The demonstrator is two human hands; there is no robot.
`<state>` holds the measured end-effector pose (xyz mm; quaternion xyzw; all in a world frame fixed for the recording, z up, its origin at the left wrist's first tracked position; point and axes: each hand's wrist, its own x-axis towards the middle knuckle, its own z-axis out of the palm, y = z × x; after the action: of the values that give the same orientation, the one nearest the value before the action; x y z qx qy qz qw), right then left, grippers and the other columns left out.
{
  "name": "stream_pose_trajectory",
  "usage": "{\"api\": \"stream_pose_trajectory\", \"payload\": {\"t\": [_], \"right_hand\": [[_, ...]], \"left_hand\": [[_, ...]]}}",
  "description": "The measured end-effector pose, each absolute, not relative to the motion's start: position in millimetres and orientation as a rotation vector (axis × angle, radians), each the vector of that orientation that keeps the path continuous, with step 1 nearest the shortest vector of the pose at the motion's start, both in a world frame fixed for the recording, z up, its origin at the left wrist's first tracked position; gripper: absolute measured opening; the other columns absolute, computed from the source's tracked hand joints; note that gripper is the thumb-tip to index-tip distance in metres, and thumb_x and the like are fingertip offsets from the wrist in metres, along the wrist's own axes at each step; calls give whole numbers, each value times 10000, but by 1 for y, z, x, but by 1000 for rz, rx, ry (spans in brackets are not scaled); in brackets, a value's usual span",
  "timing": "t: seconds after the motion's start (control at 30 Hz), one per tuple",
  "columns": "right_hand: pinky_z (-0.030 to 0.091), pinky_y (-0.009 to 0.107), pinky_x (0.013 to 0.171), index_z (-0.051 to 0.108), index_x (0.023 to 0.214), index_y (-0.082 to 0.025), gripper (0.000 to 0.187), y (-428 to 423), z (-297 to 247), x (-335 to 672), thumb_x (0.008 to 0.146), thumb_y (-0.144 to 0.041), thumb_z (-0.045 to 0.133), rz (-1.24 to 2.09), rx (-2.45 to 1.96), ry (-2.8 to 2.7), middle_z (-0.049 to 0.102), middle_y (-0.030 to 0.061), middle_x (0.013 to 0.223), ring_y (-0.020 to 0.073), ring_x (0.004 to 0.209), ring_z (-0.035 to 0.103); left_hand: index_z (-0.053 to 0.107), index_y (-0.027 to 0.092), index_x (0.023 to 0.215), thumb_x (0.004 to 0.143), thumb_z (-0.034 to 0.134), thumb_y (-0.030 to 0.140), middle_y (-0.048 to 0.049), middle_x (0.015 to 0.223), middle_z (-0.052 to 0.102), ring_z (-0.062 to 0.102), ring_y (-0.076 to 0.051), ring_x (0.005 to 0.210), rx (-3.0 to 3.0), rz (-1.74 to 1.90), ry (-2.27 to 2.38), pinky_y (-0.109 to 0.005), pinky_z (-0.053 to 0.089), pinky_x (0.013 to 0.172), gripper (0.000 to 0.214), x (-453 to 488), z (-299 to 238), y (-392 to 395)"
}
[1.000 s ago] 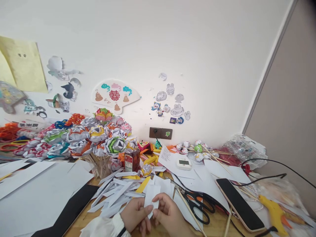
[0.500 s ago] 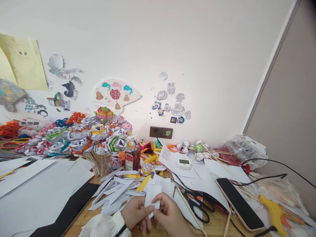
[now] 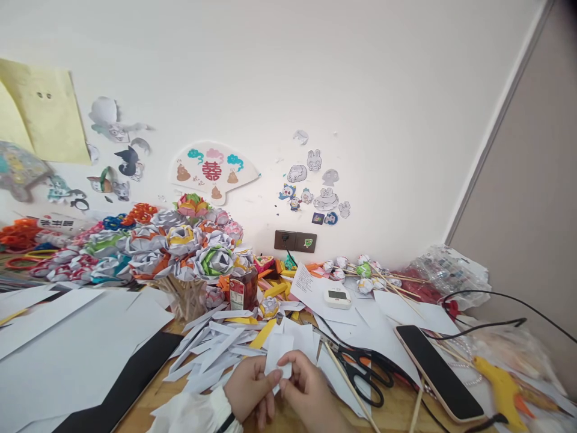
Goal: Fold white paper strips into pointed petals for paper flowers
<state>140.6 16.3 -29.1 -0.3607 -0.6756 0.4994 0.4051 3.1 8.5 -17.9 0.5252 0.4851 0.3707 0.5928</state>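
At the bottom centre both of my hands pinch one small white paper slip point(image 3: 276, 353). My left hand point(image 3: 249, 390), in a white cuff, grips its lower left side with fingers closed. My right hand point(image 3: 307, 391) holds the right edge between thumb and fingers. The slip stands roughly upright above the wooden table point(image 3: 396, 415). A heap of folded white paper strips point(image 3: 211, 352) with a few yellow ones lies just beyond my hands.
Black-handled scissors point(image 3: 363, 373) and a wooden skewer point(image 3: 345, 385) lie right of my hands. A phone point(image 3: 437, 371) and a yellow glue gun point(image 3: 502, 385) lie further right. Paper flowers point(image 3: 180, 249), a small carton point(image 3: 242, 291) and white sheets point(image 3: 67, 343) fill the left.
My hands keep pinching the slip in the same spot, with only small finger shifts. The view has drifted slightly.
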Motion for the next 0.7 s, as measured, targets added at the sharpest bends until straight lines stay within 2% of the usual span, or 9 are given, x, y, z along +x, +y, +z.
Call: {"api": "stream_pose_trajectory", "payload": {"t": [0.17, 0.3, 0.57, 0.7], "right_hand": [[289, 180, 448, 476, 918, -198, 281, 15, -28, 136, 650, -143, 540, 1309, -948, -1699, 372, -88, 519, 86, 477, 398], [273, 172, 430, 466, 898, -193, 296, 16, -29, 133, 622, -147, 564, 1349, -920, -1654, 370, -94, 507, 76, 460, 382], [238, 156, 377, 442, 885, -183, 348, 19, -30, 136, 580, -125, 599, 1519, -845, -1501, 384, -114, 478, 52, 389, 344], [256, 156, 379, 422, 871, -181, 363, 21, -32, 134, 575, -184, 630, 1580, -753, -1440, 468, -90, 520, 51, 390, 359]], "left_hand": [[450, 182, 592, 610, 521, 572, 71, 277, 534, 384, -60, 173, 1205, 903, 1138, -151, 172, 214, 396, 5, -17, 7], [466, 175, 577, 601, 517, 587, 63, 282, 532, 361, -49, 169, 1199, 891, 1087, -151, 168, 213, 416, 3, -17, 7], [500, 150, 631, 607, 492, 608, 15, 365, 606, 337, -39, 145, 1196, 815, 918, -150, 165, 204, 459, -1, -13, 9], [521, 140, 647, 565, 614, 512, 4, 412, 636, 387, -43, 174, 1209, 772, 858, -146, 165, 228, 392, -4, -13, 9]]}}
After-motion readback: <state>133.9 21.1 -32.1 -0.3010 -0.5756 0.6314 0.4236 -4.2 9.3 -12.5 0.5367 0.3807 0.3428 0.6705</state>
